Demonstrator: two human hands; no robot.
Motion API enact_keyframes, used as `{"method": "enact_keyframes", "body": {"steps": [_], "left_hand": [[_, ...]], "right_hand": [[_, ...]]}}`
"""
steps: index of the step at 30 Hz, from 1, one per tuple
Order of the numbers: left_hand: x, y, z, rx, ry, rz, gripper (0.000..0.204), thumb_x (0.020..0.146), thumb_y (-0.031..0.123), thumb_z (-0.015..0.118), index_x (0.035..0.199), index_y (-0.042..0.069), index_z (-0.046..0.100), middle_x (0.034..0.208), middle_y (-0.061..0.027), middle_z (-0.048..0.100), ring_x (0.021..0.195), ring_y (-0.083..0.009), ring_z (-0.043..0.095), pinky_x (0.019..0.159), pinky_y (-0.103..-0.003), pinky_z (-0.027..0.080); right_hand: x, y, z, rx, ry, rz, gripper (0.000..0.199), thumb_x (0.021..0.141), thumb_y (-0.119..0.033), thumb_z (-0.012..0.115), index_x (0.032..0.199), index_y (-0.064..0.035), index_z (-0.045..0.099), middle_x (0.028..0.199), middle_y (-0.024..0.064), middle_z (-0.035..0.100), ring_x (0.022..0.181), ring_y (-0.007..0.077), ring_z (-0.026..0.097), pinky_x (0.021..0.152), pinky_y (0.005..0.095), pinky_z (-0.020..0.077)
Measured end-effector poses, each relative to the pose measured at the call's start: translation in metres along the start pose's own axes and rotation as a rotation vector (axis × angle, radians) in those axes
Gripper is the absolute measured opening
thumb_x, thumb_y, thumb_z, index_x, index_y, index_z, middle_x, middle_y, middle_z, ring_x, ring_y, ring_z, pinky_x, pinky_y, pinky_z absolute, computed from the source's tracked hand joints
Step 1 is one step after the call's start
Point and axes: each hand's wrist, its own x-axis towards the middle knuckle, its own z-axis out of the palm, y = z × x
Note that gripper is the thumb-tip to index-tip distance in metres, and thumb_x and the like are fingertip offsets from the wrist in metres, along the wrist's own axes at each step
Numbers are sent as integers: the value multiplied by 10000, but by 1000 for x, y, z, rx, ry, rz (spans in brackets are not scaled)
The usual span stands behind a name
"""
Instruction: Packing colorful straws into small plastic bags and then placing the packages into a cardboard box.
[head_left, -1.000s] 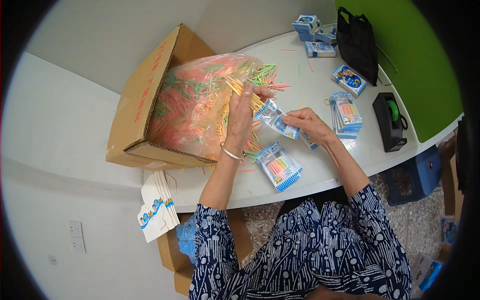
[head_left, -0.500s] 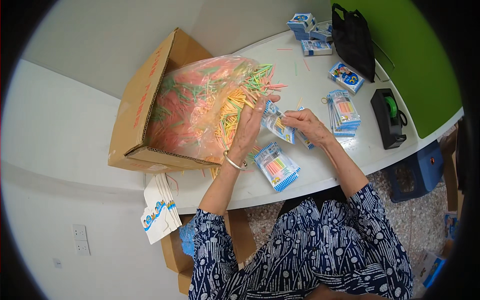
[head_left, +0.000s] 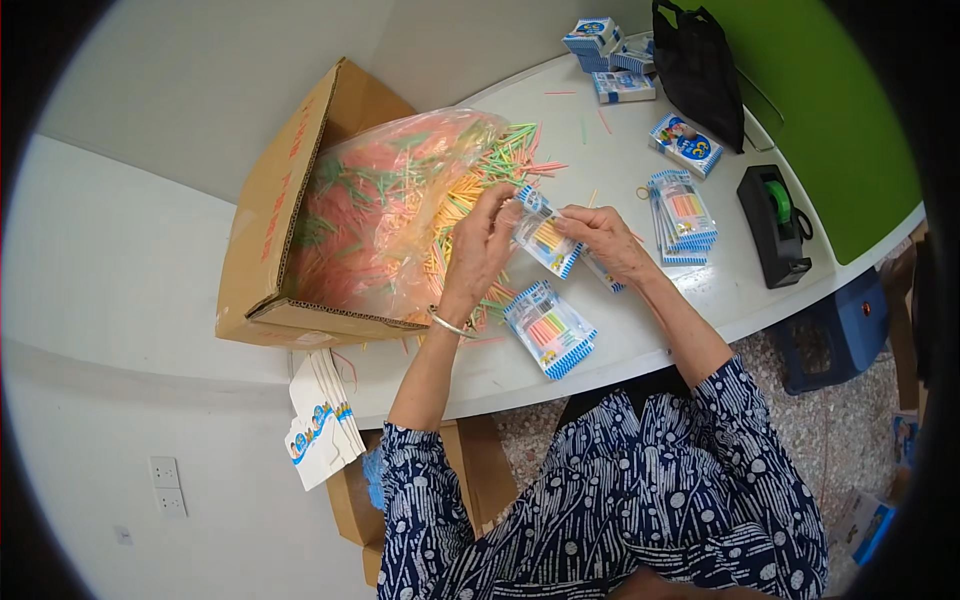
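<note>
Between my hands is a small clear packet (head_left: 548,240) with blue-and-white striped ends and yellow-orange sticks inside. My right hand (head_left: 608,243) pinches its right side between thumb and fingers. My left hand (head_left: 480,250) grips its upper left edge, fingers bent. Just left of that hand, a heap of thin pink, green and yellow sticks (head_left: 465,215) spills from a clear plastic bag (head_left: 400,180). Nearer to me lies a small stack of filled packets (head_left: 550,330). Another packet (head_left: 603,273) is partly hidden under my right hand.
The bag lies in an open cardboard box (head_left: 270,220) at left. On the white table (head_left: 640,330) are stacked packets (head_left: 685,215), small boxes (head_left: 685,145), a black tape dispenser (head_left: 775,225) and a black bag (head_left: 700,75). Flat white cartons (head_left: 325,425) hang over the near left edge.
My left hand has drawn back from the stick heap and closed on the packet's edge. The packet now faces up more, its yellow-orange sticks showing. My right hand keeps its hold.
</note>
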Motion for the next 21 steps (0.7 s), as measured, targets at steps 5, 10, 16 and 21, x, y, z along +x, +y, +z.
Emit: {"method": "enact_keyframes", "body": {"steps": [5, 10, 16, 21], "left_hand": [[4, -15, 0, -418, 2, -55, 289, 920, 108, 541, 1177, -12, 491, 957, -73, 637, 868, -107, 584, 748, -256, 495], [4, 0, 3, -572, 75, -67, 328, 889, 87, 578, 1185, -9, 476, 971, -75, 630, 854, -92, 581, 735, -238, 498], [7, 5, 6, -526, 62, -30, 361, 838, 23, 612, 1165, 11, 459, 994, -83, 612, 889, -107, 581, 757, -245, 491], [13, 1, 15, -440, -15, 5, 436, 792, 5, 640, 1176, 13, 436, 976, -84, 610, 882, -135, 597, 755, -242, 481]], "right_hand": [[2, 1, 1, -38, 23, -29, 269, 907, -195, 579, 1028, 36, 648, 855, -26, 599, 817, 34, 509, 731, 189, 415], [4, 3, -3, 10, 54, 0, 279, 902, -195, 586, 1060, 30, 636, 921, -5, 620, 837, 36, 527, 740, 190, 424], [3, 0, 2, 48, -76, 8, 305, 868, -197, 630, 1084, 18, 627, 991, 31, 651, 874, 45, 572, 776, 203, 446], [4, 3, -6, -46, -129, 126, 303, 827, -182, 670, 1067, 0, 644, 907, 17, 667, 804, 54, 585, 744, 204, 445]]}}
